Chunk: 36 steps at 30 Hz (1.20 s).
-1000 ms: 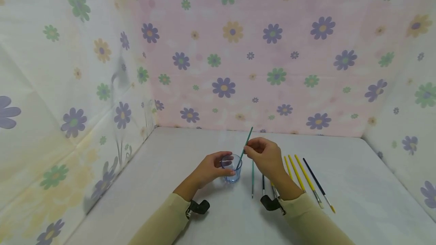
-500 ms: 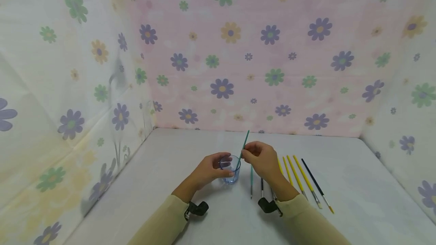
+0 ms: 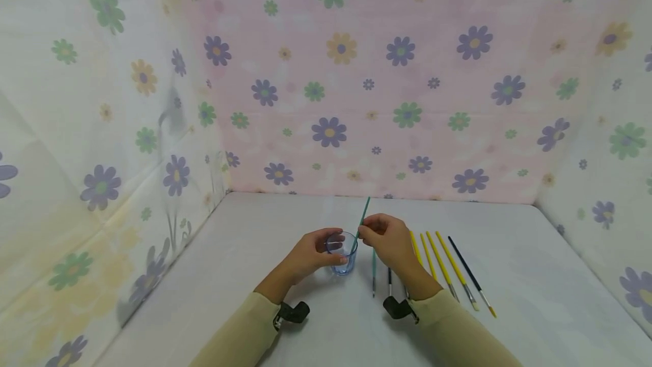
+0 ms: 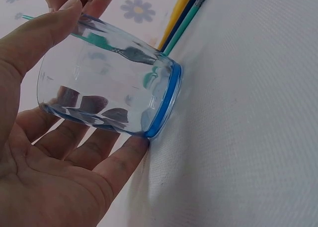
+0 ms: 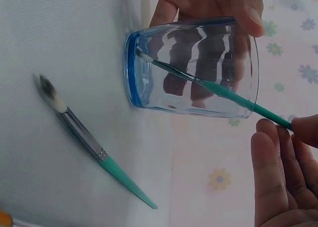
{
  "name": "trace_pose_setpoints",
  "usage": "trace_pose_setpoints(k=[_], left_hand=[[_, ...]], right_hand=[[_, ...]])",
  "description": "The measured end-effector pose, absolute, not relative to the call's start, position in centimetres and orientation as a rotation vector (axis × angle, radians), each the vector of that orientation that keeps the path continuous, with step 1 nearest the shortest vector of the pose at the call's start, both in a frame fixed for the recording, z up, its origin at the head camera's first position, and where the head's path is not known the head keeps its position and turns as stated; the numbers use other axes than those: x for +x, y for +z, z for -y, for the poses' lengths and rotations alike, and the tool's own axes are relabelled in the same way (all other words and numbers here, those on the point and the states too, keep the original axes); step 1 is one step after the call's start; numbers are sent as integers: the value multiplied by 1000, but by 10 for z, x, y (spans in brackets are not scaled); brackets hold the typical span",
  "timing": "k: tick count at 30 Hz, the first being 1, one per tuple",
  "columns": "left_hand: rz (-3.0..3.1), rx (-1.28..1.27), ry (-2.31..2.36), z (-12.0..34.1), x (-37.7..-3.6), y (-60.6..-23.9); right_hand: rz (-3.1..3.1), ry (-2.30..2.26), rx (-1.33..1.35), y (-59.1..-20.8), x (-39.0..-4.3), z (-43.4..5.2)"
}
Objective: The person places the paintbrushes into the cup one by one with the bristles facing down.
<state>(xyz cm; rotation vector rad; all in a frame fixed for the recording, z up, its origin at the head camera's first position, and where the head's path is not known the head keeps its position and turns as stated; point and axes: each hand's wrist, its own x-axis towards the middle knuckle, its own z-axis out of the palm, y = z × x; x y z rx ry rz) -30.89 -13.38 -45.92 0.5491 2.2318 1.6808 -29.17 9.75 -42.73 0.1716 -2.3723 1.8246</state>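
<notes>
A clear blue-tinted glass (image 3: 342,252) (image 4: 109,90) (image 5: 194,68) stands on the grey table (image 3: 305,214). My left hand (image 3: 311,252) (image 4: 44,152) grips the glass from its left side, thumb at the rim. My right hand (image 3: 385,238) (image 5: 283,172) pinches a thin green paintbrush (image 3: 363,218) (image 5: 223,94), whose bristle end sits inside the glass near its bottom. The handle slants up and away to the right.
Another green brush (image 3: 373,272) (image 5: 84,140) lies flat just right of the glass. Further right lie dark brushes (image 3: 389,279) and several yellow brushes (image 3: 438,259), plus a dark blue one (image 3: 466,273). Flowered cloth walls (image 3: 356,72) close in the table on three sides.
The view has shifted slightly; both hands, the glass and the brush in it sit a little more to the left. The brush leans a bit steeper.
</notes>
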Motion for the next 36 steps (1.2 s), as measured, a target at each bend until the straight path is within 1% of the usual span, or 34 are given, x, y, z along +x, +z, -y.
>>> trace_pose_setpoints(k=[13,21,30,36], left_hand=[[-2255,531,1676,136,-311,-459],[-2299,486,1658,136,-310,-457],[-2257,526,1687,135,-311,-461],[-2272,529,1676,133,-310,-462]], right_hand=[[2392,1824,151,-429,-296,-95],[2391,1815,175,-420,-294,-98],[2410,1819,250,-411,-293,-113],[2452,1767,250,-409,-294,-129]])
